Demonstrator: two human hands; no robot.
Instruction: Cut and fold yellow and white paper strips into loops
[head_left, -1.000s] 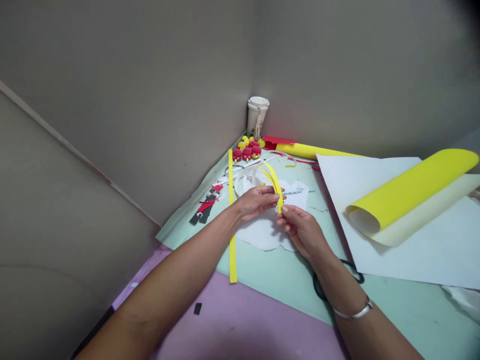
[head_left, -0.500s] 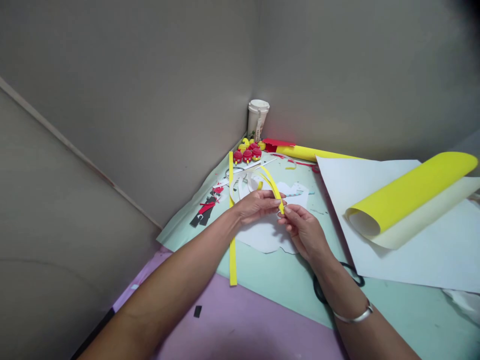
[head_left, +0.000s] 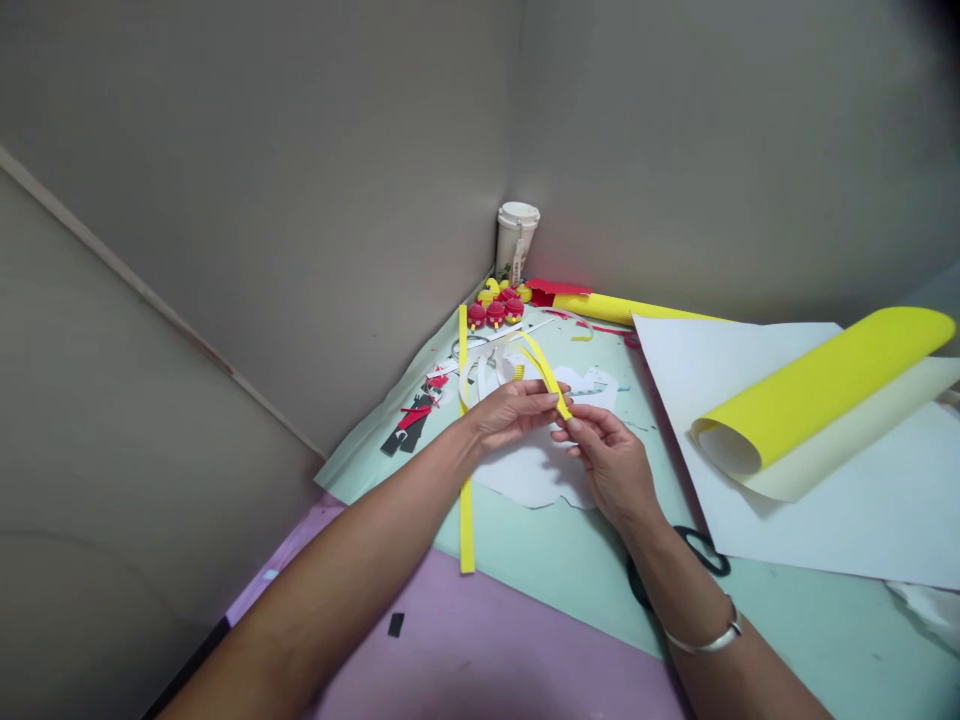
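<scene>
A narrow yellow paper strip [head_left: 546, 372] is pinched between my two hands, its long end curving up and away. My left hand [head_left: 516, 412] grips it from the left, fingers closed. At the strip's near end, the thumb and fingers of my right hand [head_left: 611, 455] are closed on it. Below both hands lies a white paper sheet [head_left: 525, 480] with an uneven edge. Another long yellow strip [head_left: 466, 525] runs flat under my left wrist. Scissors with black handles [head_left: 705, 550] are partly hidden beneath my right forearm.
Several small red and yellow figures [head_left: 495, 313] stand by a white lidded cup [head_left: 517, 240] in the wall corner. Black and red scraps [head_left: 412, 425] lie at left. On the right, a yellow paper roll [head_left: 825, 390] rests on a large white sheet [head_left: 847, 530].
My right hand has shifted slightly at the strip's near end, its fingers now extended more under the left hand. Both hands still hold the strip, and the other things stay put.
</scene>
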